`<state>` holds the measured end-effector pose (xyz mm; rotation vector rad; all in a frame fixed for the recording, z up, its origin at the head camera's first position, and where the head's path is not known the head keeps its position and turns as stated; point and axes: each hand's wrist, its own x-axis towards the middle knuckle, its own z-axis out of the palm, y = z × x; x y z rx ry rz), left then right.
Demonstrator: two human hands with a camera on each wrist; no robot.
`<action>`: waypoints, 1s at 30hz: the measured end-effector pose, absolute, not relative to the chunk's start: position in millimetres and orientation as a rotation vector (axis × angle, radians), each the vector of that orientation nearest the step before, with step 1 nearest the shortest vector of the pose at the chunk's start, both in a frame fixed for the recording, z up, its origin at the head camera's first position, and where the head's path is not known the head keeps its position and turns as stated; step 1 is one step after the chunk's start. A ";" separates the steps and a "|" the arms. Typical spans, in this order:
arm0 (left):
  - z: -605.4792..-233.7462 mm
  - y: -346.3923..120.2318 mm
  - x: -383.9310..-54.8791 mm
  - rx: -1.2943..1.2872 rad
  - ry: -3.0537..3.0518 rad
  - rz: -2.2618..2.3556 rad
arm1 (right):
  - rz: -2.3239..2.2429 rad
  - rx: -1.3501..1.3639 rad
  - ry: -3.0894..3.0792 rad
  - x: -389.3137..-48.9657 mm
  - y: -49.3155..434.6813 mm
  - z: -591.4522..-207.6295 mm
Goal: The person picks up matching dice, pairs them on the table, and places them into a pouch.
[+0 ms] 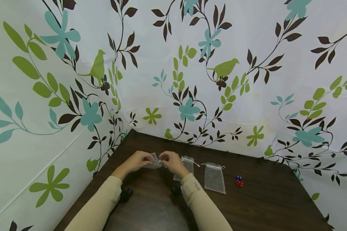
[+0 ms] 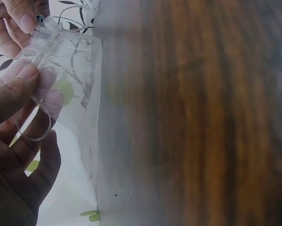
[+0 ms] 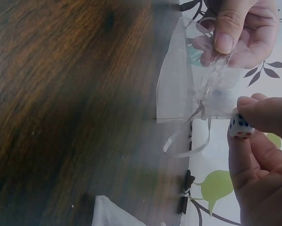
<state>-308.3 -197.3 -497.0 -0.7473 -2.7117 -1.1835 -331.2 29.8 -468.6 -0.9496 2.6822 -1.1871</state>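
Note:
A sheer white drawstring bag hangs from my left hand, pinched between thumb and fingers near its gathered top. One of its ribbon loops dangles free. Facing it, my right hand pinches a white die with blue and red dots, right beside the bag's gathered mouth. Whether the die touches the cloth I cannot tell. Both hands are raised over the dark table. In the head view, the die is too small to make out between the fingers.
Two more sheer drawstring bags lie flat on the table: one partly behind the right hand, another to its right. Further right sit blue dice and red dice. A patterned curtain borders the table's back and left.

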 end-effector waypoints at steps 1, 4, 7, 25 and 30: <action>-497.0 -197.2 -308.4 -0.745 -2.711 -1.183 | -1.184 -0.950 2.686 -331.4 29.7 -468.5; -496.1 -196.9 -308.4 -0.730 -2.718 -1.185 | -1.184 -0.948 2.693 -332.0 29.3 -468.0; -494.7 -196.6 -308.0 -0.716 -2.722 -1.186 | -1.188 -0.939 2.693 -332.1 29.0 -467.6; -494.6 -197.0 -304.3 -0.746 -2.686 -1.184 | -1.225 -0.972 2.647 -330.4 26.3 -466.6; -495.5 -197.0 -303.8 -0.752 -2.682 -1.197 | -1.231 -0.973 2.640 -329.7 24.4 -466.6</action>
